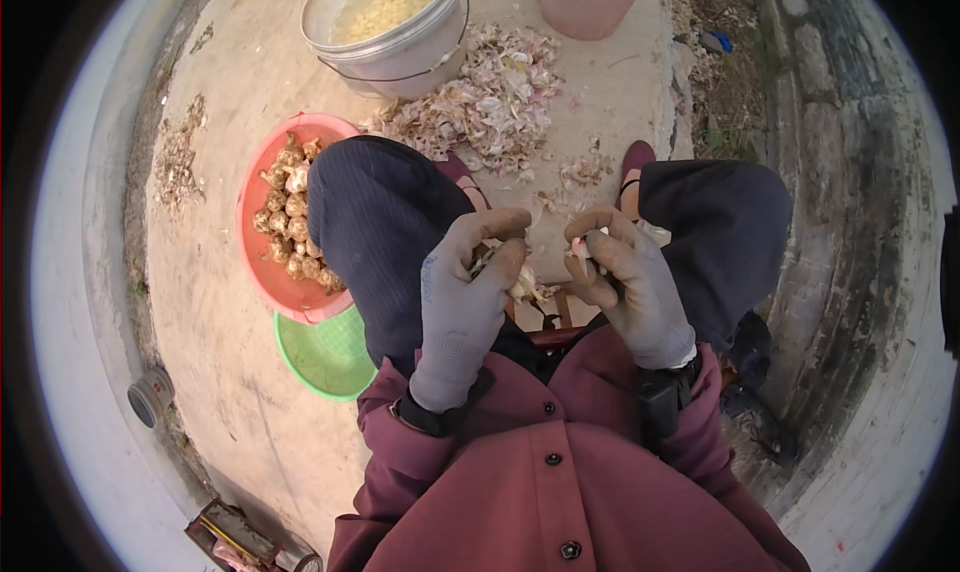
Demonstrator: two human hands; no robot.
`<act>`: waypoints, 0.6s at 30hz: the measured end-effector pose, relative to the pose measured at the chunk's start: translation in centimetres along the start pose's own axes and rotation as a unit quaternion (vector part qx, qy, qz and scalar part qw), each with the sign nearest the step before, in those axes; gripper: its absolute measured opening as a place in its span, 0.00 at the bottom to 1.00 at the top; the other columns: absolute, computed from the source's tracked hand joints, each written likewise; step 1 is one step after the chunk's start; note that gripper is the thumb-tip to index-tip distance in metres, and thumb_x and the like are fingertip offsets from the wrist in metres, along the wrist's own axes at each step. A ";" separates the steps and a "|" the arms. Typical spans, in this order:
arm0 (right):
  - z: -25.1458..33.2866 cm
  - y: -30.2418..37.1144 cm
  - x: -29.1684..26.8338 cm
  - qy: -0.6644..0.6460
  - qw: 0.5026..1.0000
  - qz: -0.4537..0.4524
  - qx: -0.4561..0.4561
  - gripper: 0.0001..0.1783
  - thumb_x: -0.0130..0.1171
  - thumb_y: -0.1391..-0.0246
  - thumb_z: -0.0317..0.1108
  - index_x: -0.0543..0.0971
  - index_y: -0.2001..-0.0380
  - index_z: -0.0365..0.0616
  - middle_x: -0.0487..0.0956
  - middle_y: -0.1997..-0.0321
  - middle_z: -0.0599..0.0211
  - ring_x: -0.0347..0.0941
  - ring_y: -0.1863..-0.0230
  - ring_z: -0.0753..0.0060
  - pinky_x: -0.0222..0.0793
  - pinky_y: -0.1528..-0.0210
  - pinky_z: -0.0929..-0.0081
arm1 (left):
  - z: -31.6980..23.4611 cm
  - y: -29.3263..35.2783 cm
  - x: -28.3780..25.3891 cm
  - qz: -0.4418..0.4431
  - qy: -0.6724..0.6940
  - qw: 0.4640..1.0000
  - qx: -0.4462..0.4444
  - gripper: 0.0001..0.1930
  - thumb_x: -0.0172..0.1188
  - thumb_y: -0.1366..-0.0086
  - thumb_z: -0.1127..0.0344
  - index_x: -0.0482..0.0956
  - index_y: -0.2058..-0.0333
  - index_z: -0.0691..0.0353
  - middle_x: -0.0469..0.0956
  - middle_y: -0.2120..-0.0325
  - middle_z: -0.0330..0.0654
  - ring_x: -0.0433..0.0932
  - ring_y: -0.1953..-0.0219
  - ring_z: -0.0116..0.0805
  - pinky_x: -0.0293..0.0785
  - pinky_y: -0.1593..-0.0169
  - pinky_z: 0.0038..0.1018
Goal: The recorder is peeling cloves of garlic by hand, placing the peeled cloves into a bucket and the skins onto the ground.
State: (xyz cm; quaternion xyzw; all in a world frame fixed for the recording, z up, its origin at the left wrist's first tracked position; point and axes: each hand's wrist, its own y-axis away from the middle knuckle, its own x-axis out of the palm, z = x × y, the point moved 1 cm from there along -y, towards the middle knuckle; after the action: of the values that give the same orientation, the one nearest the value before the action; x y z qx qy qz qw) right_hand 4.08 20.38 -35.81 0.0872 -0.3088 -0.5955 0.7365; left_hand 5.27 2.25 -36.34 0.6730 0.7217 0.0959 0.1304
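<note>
Both my hands wear grey-white knit gloves with brownish, worn fingertips, and they are apart above my lap. My left hand (468, 290) is curled, thumb and forefinger bent toward each other, round garlic that is mostly hidden. Pale papery garlic skin (530, 290) shows just beside its thumb. In my right hand (628, 287), a garlic clove (583, 248) with pinkish-white skin is pinched between thumb and fingers. A whitish flake of skin (655, 234) shows at the outer side of that hand.
Left of my knee stands a pink basin (252, 234) of garlic bulbs (290, 212), partly over a green basin (325, 360). Ahead, a white bucket (400, 64) holds peeled cloves in water, next to heaped garlic skins (490, 102). A pink bucket (590, 7) is farther right.
</note>
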 end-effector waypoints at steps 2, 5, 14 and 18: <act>0.2 -0.1 0.2 0.044 0.999 0.016 0.010 0.11 0.51 0.32 0.35 0.74 0.56 0.38 0.70 0.76 0.77 0.57 0.81 0.91 0.51 0.78 0.87 | -0.2 0.4 1.0 0.019 -0.084 0.994 0.067 0.11 0.59 0.36 0.72 0.83 0.55 0.65 0.81 0.63 0.45 0.81 0.64 0.33 0.75 0.58 0.26; 0.4 -0.3 0.1 0.095 0.995 -0.003 0.023 0.11 0.53 0.33 0.37 0.76 0.58 0.39 0.72 0.76 0.77 0.59 0.82 0.91 0.50 0.79 0.87 | -0.3 0.7 1.4 0.021 -0.128 0.987 0.095 0.08 0.60 0.37 0.72 0.83 0.59 0.65 0.80 0.65 0.47 0.81 0.64 0.39 0.75 0.59 0.29; -0.2 -1.0 0.1 0.187 0.979 -0.061 -0.058 0.12 0.57 0.36 0.36 0.78 0.61 0.36 0.76 0.70 0.70 0.70 0.71 0.86 0.73 0.68 0.82 | -0.4 1.1 1.6 0.023 -0.179 0.973 0.147 0.07 0.61 0.39 0.74 0.82 0.62 0.65 0.78 0.68 0.45 0.78 0.67 0.37 0.73 0.62 0.28; 0.6 -0.3 0.3 0.211 0.975 -0.053 -0.036 0.12 0.59 0.37 0.37 0.79 0.62 0.36 0.77 0.71 0.70 0.72 0.70 0.85 0.71 0.68 0.80 | -0.6 1.3 1.7 0.023 -0.188 0.972 0.140 0.06 0.61 0.37 0.73 0.80 0.61 0.64 0.77 0.67 0.47 0.79 0.66 0.45 0.74 0.61 0.33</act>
State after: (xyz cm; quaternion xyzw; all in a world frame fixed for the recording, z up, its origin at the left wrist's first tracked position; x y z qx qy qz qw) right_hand 3.50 20.18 -35.40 0.1999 -0.1198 -0.6129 0.7550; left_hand 6.20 4.05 -35.47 0.7068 0.6750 -0.1311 0.1664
